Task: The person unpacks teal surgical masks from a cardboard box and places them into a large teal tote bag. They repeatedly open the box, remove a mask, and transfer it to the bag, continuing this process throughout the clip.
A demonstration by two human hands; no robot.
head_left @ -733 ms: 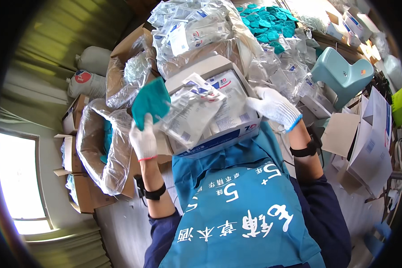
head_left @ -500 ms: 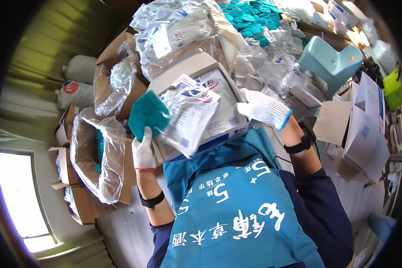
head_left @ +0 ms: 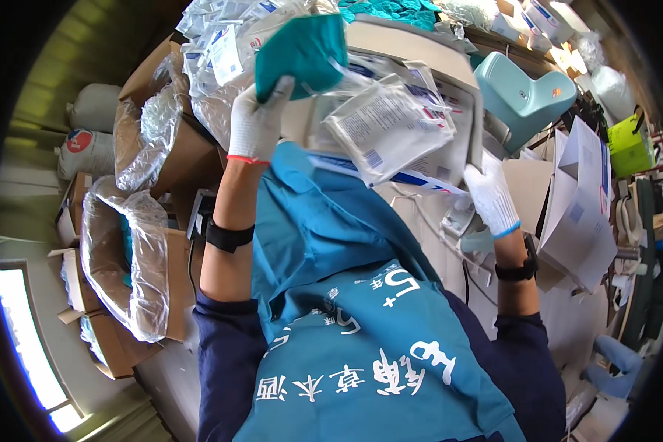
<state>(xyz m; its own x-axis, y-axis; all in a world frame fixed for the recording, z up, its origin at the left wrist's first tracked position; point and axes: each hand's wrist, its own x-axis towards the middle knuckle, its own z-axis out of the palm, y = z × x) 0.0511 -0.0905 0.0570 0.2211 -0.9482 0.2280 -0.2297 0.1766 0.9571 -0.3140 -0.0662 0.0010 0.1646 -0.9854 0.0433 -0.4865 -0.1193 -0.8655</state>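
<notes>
Head view: L hand (head_left: 256,125), gloved, grips teal folded cloth (head_left: 302,48) at 11 o'clock. R hand (head_left: 491,197) at 2 o'clock holds clear sealed packets (head_left: 390,129) w/ closed fingers, packets against cardboard box (head_left: 420,51).

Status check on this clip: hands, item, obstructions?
Left hand gripping teal folded cloth. Right hand at edge of white box. Clear sealed pouch lying across box, between hands.

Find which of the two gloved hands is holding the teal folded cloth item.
The left hand, raised at upper left, pinches the teal folded item; the right hand is on the printed clear packets instead.
</notes>
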